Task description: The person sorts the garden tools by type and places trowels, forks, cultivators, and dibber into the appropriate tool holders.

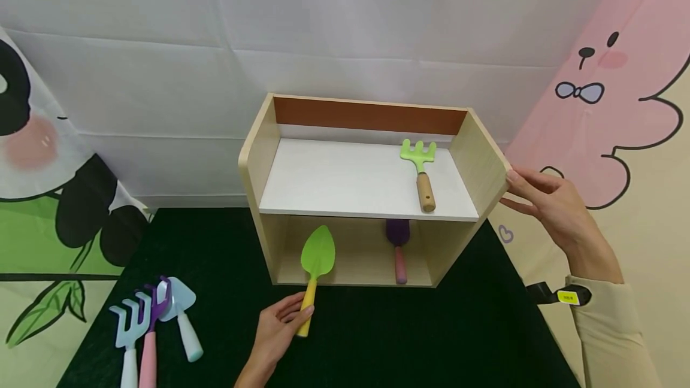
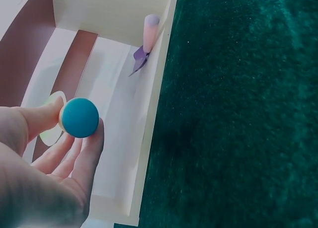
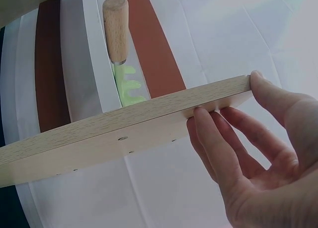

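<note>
My left hand (image 1: pixel 277 331) pinches the yellow handle of a small green trowel (image 1: pixel 318 253), its blade pointing up in front of the lower compartment of a wooden shelf (image 1: pixel 256 160). In the left wrist view the round end of the handle (image 2: pixel 80 117) faces the camera between thumb and fingers. My right hand (image 1: pixel 557 211) grips the shelf's right side panel (image 3: pixel 149 106), thumb at its edge and fingers against the outer face. On the white upper board lies a green hand fork (image 1: pixel 424 190) with a wooden handle. A purple trowel (image 1: pixel 399 250) with a pink handle stands in the lower compartment.
On the dark green tabletop (image 1: pixel 366 340), at the left, lie a pale blue fork (image 1: pixel 129 334), a purple fork with a pink handle (image 1: pixel 148 358) and a pale blue trowel (image 1: pixel 183 298). A white sheet (image 1: pixel 350 29) hangs behind the shelf.
</note>
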{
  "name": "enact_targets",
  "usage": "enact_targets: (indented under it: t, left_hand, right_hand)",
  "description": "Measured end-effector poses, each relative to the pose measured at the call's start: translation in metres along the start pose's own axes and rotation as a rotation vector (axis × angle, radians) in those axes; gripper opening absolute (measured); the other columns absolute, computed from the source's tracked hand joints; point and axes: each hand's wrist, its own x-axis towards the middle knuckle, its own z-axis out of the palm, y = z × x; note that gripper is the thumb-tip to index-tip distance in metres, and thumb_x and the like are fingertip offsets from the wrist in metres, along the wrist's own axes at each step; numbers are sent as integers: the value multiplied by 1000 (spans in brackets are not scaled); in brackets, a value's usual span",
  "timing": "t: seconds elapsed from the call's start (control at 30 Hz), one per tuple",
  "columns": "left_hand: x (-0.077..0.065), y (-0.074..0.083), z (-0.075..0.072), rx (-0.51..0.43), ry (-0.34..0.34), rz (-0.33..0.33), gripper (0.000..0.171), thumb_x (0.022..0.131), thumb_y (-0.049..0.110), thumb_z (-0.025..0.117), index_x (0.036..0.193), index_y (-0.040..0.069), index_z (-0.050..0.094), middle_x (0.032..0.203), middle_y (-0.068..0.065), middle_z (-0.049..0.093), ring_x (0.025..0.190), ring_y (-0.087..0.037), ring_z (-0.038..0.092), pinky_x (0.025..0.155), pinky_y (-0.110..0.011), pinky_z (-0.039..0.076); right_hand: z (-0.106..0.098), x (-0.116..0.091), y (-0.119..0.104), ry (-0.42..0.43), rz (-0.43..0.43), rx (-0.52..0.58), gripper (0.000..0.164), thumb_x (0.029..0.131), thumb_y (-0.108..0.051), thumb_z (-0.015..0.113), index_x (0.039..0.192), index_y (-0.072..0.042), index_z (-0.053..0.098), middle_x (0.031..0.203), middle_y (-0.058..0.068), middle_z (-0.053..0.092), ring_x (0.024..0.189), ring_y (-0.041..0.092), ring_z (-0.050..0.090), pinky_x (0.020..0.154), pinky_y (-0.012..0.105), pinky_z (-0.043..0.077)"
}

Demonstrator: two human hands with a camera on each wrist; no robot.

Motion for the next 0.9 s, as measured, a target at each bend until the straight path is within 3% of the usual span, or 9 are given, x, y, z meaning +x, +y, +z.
enact_targets:
  t: [0.33, 0.9]
  left_hand:
    - [10, 2, 8, -61, -42, -8, 60, 78, 35, 74, 129, 10, 55, 121, -12, 60, 104, -21, 61, 88, -37, 51]
    - [31, 7, 30, -96, -36, 66, 53, 81, 31, 74, 125, 5, 58, 114, -12, 63, 97, -21, 63, 84, -34, 53]
  right_hand:
    - [0, 1, 1, -15, -23, 40, 40, 96, -14, 56, 133, 0, 52, 121, 1, 61, 102, 12, 64, 79, 29, 54]
    - [1, -2, -2, 15, 2, 34, 41, 95, -16, 58, 133, -2, 53, 120, -1, 62, 101, 12, 65, 78, 28, 55]
